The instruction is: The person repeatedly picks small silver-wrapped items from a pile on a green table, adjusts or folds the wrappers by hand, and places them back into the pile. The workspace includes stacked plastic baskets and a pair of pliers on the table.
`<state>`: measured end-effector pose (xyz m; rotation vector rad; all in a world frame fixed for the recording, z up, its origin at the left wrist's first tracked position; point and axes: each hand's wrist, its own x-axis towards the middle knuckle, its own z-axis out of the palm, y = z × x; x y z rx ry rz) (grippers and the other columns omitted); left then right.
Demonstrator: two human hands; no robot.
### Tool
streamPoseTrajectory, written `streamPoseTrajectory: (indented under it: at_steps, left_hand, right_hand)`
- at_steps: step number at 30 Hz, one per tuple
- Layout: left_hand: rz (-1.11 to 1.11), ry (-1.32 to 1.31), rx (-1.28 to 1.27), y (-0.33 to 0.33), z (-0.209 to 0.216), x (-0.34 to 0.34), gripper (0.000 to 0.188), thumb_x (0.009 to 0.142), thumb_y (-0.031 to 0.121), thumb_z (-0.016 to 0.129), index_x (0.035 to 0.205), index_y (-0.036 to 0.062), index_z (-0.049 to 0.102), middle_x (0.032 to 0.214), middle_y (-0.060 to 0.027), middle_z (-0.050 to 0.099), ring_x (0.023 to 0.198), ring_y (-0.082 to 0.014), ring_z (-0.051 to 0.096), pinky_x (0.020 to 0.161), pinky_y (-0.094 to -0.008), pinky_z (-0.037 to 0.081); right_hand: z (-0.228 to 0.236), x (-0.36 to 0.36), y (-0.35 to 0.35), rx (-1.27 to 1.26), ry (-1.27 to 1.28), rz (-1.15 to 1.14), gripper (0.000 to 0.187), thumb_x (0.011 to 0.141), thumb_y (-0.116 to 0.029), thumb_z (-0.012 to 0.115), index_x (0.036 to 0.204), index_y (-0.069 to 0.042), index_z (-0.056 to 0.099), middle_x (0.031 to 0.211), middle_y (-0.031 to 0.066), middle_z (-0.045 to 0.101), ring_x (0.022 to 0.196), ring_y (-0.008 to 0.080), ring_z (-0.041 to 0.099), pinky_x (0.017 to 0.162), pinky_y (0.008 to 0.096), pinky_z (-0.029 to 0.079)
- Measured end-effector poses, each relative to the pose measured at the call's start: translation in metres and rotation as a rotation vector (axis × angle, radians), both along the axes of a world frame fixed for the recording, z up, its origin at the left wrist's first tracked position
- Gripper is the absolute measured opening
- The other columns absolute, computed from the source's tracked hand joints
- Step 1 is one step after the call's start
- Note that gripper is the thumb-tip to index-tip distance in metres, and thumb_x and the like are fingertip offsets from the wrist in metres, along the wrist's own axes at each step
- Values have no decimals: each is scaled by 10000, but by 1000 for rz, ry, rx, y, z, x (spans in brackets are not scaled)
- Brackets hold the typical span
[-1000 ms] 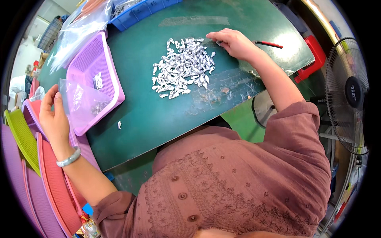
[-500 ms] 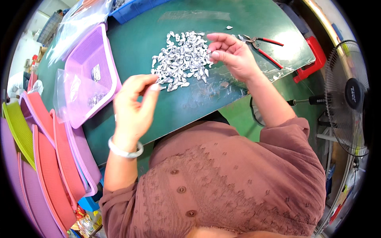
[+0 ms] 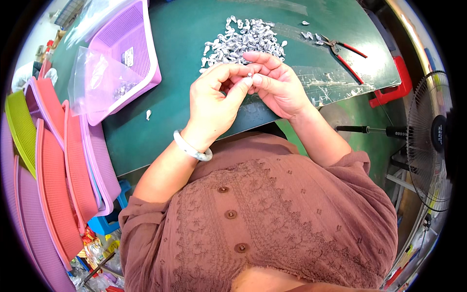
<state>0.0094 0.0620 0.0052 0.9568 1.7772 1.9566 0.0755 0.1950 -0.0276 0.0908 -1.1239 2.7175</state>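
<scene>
My left hand (image 3: 214, 97) and my right hand (image 3: 284, 90) meet in front of a pile of small silver-grey teardrop-shaped metal pieces (image 3: 245, 41). Between their touching fingertips sits one small metal piece (image 3: 250, 75), mostly covered. Thumb and forefinger of each hand are closed on it; the other fingers of my right hand curl loosely. One loose teardrop piece (image 3: 149, 115) lies on the green table, left of my left wrist. To the right of the pile are cutting pliers (image 3: 343, 52) with red handles and several loose pieces (image 3: 310, 36) beside their jaws.
A purple basket (image 3: 154, 68) stands at the left with a clear plastic bag (image 3: 92, 80) over its side, small pieces inside the bag. Stacked coloured baskets (image 3: 53, 180) fill the lower left. A fan (image 3: 430, 141) stands at the right, near a red clamp-like object (image 3: 391, 85) at the table edge.
My hands have come together from either side of the pile and now pinch one piece. A single piece now shows on the table at the left. The whole view has shifted somewhat.
</scene>
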Motion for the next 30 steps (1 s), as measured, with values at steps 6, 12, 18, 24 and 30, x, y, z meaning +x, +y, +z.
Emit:
streamPoseTrajectory:
  at_steps: [6,12,18,24,30]
  left_hand:
    - [9,-11,4,-1,-1,1,81,765,-18,612,845,-15,614,780,-43,575,659,-92,586,593,-200,478]
    - [7,-15,-3,-3,0,2,71,764,-16,617,833,-9,606,773,-38,576,656,-88,581,593,-199,475]
    - [28,-2,-32,-4,-3,2,58,758,2,627,810,5,602,740,-29,577,647,-77,557,584,-195,445]
    - [43,12,-60,-6,-4,3,66,754,14,630,815,12,604,743,-29,578,654,-77,547,589,-199,435]
    - [43,10,-34,-6,-6,4,71,752,9,631,816,12,603,751,-30,576,660,-78,547,591,-202,437]
  right_hand:
    - [-4,0,-2,-24,-7,0,357,800,3,572,1150,-20,504,942,97,614,781,127,552,710,250,451]
    - [-4,0,-3,10,-4,-3,361,798,-3,577,1151,-17,503,940,89,612,792,127,553,720,249,447]
    - [-6,1,-3,53,23,-32,375,798,-15,587,1161,-11,492,919,74,606,800,123,549,727,247,443]
    - [-7,2,-3,101,42,-68,372,800,-2,577,1162,-5,488,936,77,597,829,133,559,749,250,455]
    - [-7,2,-3,125,51,-82,369,795,21,568,1155,-2,491,926,79,593,852,137,567,781,261,463]
